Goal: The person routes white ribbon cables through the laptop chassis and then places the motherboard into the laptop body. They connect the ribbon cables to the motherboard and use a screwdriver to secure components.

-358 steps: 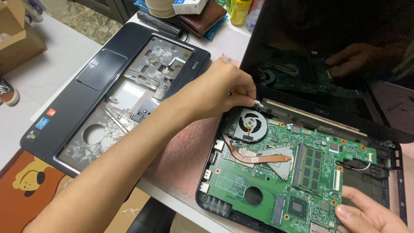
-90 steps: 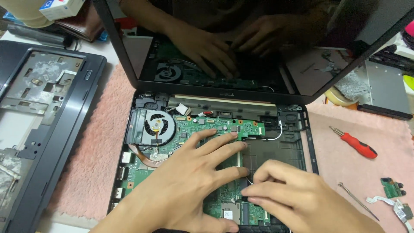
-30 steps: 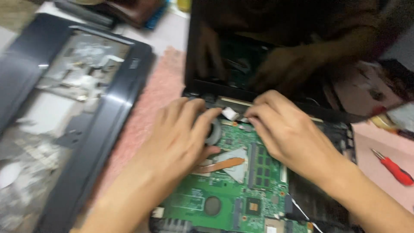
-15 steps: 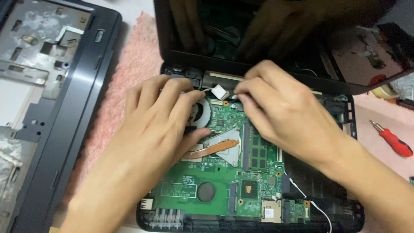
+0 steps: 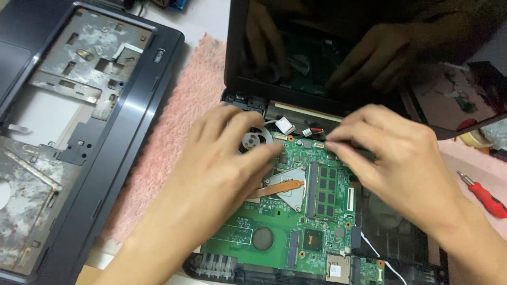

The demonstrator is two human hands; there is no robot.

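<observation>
The left hand (image 5: 222, 158) hid most of the cooling fan (image 5: 256, 140), and whatever the right hand (image 5: 401, 158) pinched near the hinge was too small to make out. The left fingers lay loosely spread, flat on the green motherboard (image 5: 296, 227) inside the opened laptop (image 5: 327, 111); the right fingertips were closed together.

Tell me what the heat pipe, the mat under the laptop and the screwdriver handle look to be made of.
Heat pipe: probably copper, going by its dull orange-brown metallic sheen.
Mat: soft pink fabric, likely a towel or fleece; its surface is nubbly and matte.
Screwdriver handle: red, smooth and slightly glossy, so most likely plastic, with a silvery metal shaft.
</observation>
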